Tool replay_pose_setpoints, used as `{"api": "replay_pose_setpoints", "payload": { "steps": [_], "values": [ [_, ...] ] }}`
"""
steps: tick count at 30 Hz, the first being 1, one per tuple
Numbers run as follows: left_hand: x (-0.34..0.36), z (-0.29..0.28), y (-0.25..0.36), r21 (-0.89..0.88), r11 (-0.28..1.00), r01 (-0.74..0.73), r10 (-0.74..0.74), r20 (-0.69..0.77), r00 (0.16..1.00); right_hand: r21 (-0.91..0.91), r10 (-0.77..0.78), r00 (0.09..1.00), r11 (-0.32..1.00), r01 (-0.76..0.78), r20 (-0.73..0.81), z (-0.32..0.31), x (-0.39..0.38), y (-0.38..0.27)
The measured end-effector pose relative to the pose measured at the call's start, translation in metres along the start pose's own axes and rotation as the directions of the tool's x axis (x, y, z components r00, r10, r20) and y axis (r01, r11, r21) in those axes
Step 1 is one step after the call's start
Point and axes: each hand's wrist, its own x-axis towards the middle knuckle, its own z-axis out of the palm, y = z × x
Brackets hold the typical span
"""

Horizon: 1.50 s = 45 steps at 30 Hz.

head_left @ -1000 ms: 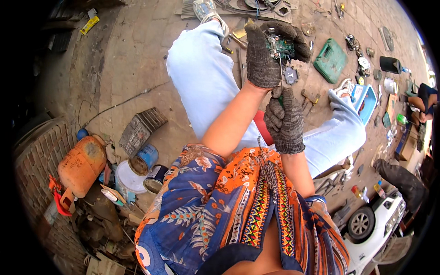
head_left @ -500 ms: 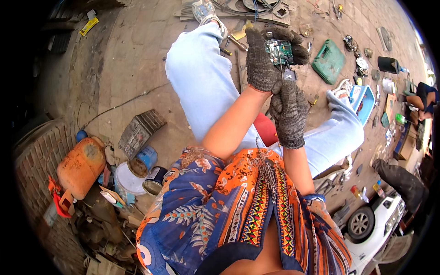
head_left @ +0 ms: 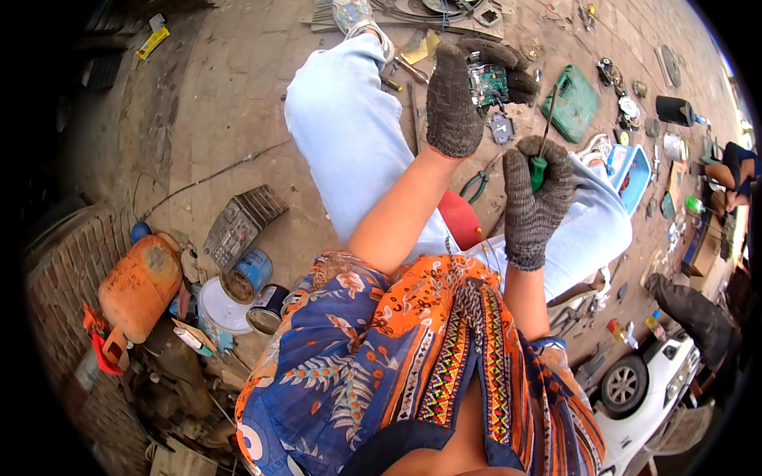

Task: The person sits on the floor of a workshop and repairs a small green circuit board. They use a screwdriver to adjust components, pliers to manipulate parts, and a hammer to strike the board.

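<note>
Gloved left hand (head_left: 456, 99) grips a green circuit board (head_left: 488, 83) above the knees; right hand (head_left: 540, 186) clasps a screwdriver (head_left: 542, 151). Risk: tip slips, gouging the board.

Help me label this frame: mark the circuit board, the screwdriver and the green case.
circuit board (head_left: 489, 82), head view, green face between glove fingers.
screwdriver (head_left: 537, 172), head view, green handle.
green case (head_left: 571, 105), head view, middle of lid.

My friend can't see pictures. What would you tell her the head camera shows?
A person's gloved left hand holds up a green circuit board, while the gloved right hand grips a green-handled screwdriver. Below lie a paved floor, paint cans and scattered tools.
</note>
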Motion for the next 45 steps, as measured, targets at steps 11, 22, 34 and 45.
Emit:
{"api": "replay_pose_setpoints", "payload": {
  "steps": [11,22,34,45],
  "values": [
    [-0.005,-0.017,-0.019,0.625,0.781,0.000,0.041,-0.051,0.998,-0.365,-0.359,0.887,0.815,0.449,0.290,0.008,0.052,0.009],
    [-0.018,-0.018,-0.022,0.325,0.929,0.177,-0.143,-0.126,0.982,-0.354,-0.222,0.899,0.863,0.361,0.376,-0.002,0.048,0.030],
    [-0.013,0.001,-0.006,0.193,0.967,0.166,-0.136,-0.156,0.978,-0.204,-0.262,0.946,0.932,0.299,0.193,-0.008,0.041,0.026],
    [-0.011,-0.017,-0.017,0.071,0.938,0.340,-0.316,-0.236,0.919,-0.395,-0.264,0.856,0.800,0.451,0.444,-0.001,0.046,0.036]
  ]
}}
